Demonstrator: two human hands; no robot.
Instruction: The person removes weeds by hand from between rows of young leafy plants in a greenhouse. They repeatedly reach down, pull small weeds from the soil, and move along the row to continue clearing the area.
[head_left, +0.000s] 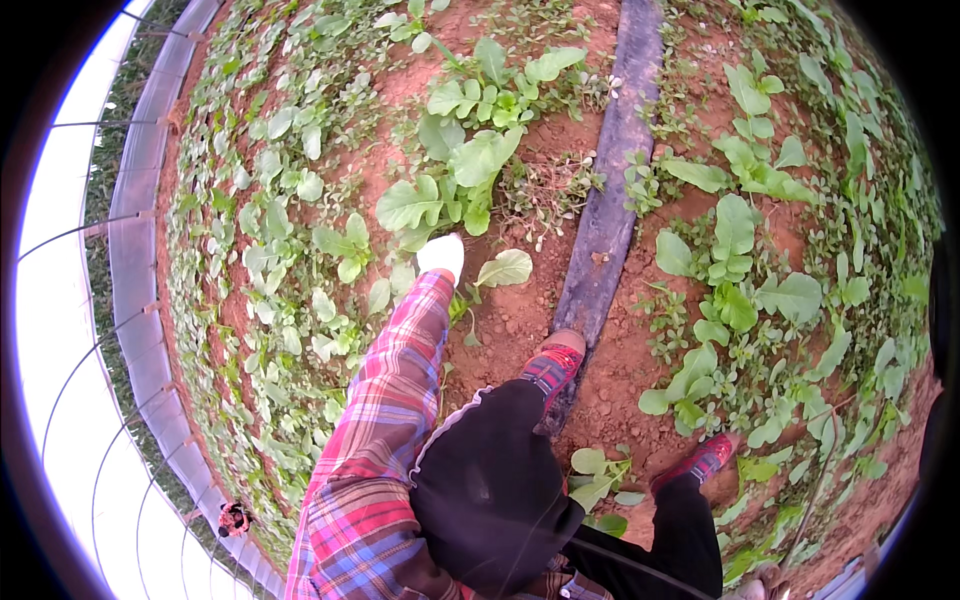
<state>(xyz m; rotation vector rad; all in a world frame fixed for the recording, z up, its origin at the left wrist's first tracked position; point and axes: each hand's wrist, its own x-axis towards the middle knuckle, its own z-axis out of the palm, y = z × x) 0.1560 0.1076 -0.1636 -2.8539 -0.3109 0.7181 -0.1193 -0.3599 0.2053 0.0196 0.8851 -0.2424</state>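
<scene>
My left hand (442, 253), in a white glove at the end of a plaid sleeve, reaches down to the base of a leafy green plant (480, 161) with lobed leaves. The fingers are hidden by the glove's back and the leaves, so I cannot tell whether they grip a stem. A smaller seedling with one pale broad leaf (506, 268) stands just right of the glove. Low, withered-looking weeds (551, 187) lie between the large plant and a dark strip (604, 217). My right hand is out of view.
My red-laced shoes stand on the dark strip's edge (562, 356) and on soil among plants (701, 459). Dense leafy rows flank both sides. Plastic sheeting with curved hoops (139, 202) borders the left. Another person (234, 519) is far off at lower left.
</scene>
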